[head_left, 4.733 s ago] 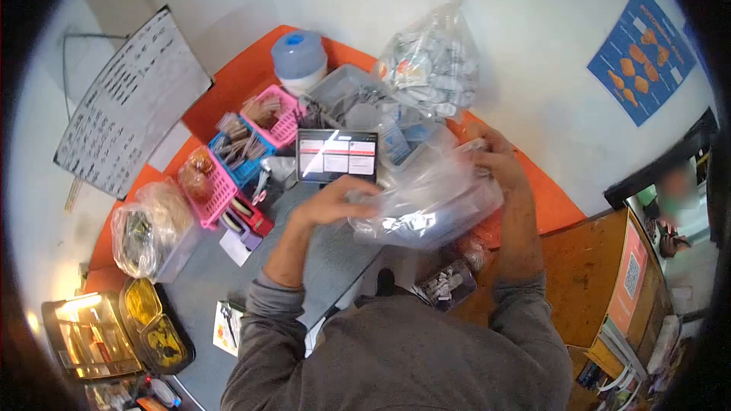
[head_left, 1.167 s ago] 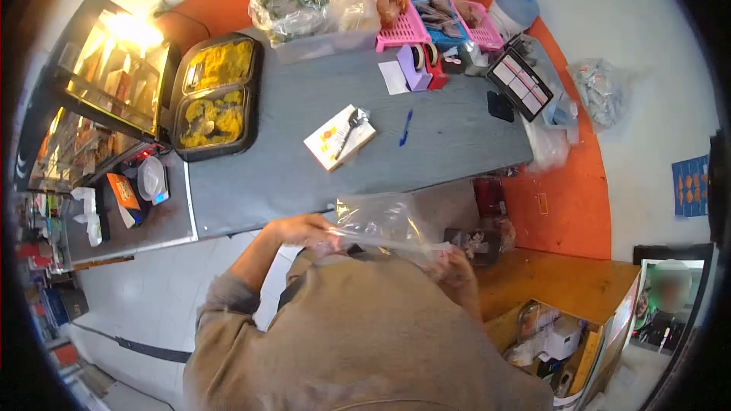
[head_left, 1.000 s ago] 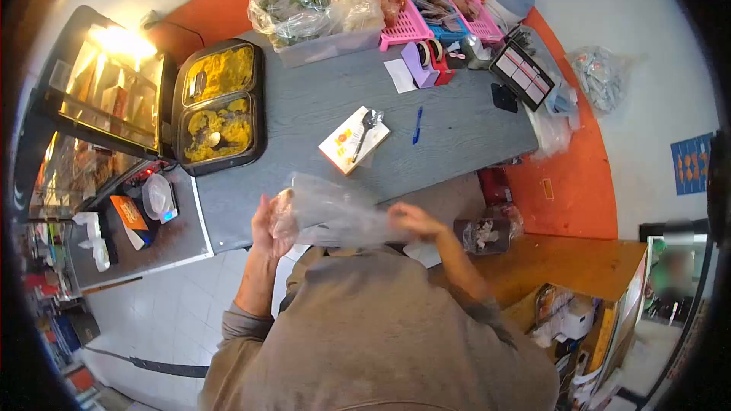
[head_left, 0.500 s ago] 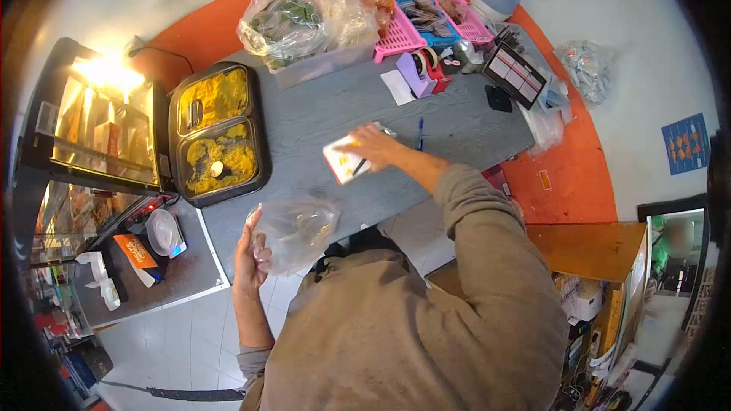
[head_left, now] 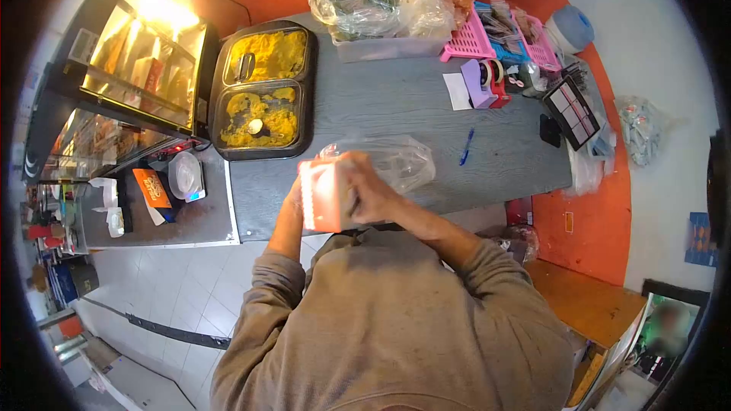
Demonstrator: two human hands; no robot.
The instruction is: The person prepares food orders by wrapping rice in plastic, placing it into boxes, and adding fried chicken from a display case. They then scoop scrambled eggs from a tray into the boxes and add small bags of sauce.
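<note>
A small red-orange and white cardboard box (head_left: 326, 211), blurred and bright with glare, is held up in front of my body. My right hand (head_left: 367, 192) wraps round the box's right side. On the other side is my left hand (head_left: 292, 202), its fingers mostly hidden behind the box. A clear plastic bag (head_left: 407, 164) spreads out just beyond both hands, over the table's front part; its near end disappears behind the box and my left hand, which appears to keep hold of it.
A black two-part tray (head_left: 311, 91) with yellow food stands on the grey table (head_left: 365, 99), beside a lit display case (head_left: 145, 68). A blue pen (head_left: 467, 146), a purple tape dispenser (head_left: 480, 82), pink baskets (head_left: 476, 38) and a bin of bagged greens (head_left: 388, 48) are also there.
My right hand has lifted the box off the table and brought it left to my left hand. The bag has moved forward and right. The view has shifted.
</note>
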